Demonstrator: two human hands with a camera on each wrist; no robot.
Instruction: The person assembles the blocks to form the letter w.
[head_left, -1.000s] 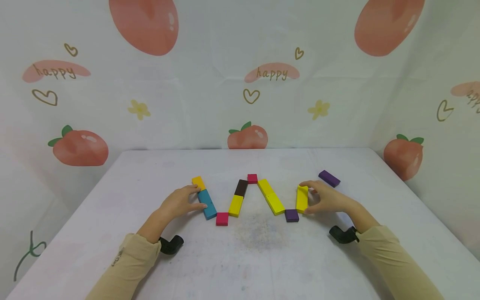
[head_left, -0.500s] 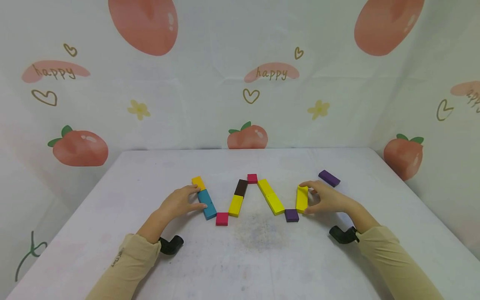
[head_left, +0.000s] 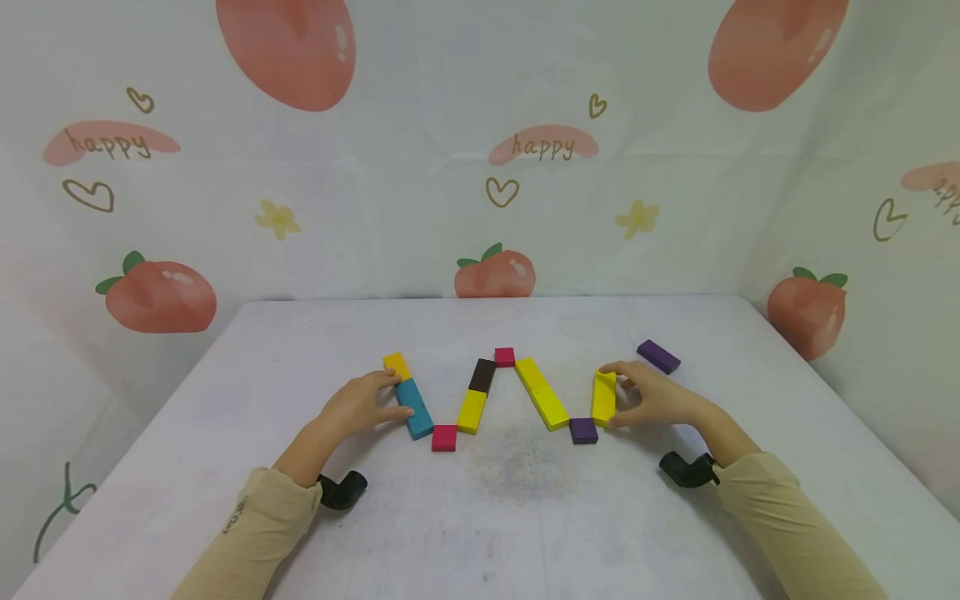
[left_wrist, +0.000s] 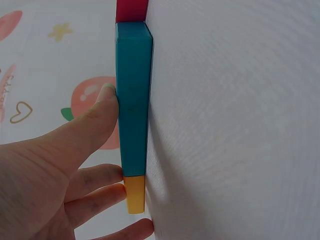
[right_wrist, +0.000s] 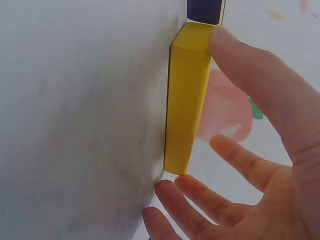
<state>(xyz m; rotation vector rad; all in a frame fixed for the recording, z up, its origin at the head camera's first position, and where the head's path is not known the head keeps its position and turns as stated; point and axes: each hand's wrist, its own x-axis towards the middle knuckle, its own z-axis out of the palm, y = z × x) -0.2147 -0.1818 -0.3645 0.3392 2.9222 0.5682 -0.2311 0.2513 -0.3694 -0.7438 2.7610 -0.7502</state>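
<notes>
My left hand (head_left: 358, 407) rests its thumb on a blue block (head_left: 419, 410) and its fingertips on the orange block (head_left: 399, 365) at that block's far end. The left wrist view shows the thumb (left_wrist: 102, 112) lying along the blue block's edge. On the other side my right hand (head_left: 651, 397) spans a yellow block (head_left: 603, 402) lengthwise, thumb at the near end and a fingertip at the far end. This yellow block lies on the table, its near end close to a small purple block (head_left: 583, 431). A small red block (head_left: 444, 438) meets the blue block's near end.
Between the hands, a dark brown block (head_left: 482, 377), a yellow block (head_left: 472, 412), a red block (head_left: 505, 357) and two joined yellow blocks (head_left: 542, 394) continue a zigzag on the white table (head_left: 480, 517). One purple block (head_left: 658, 357) lies apart, behind the right hand.
</notes>
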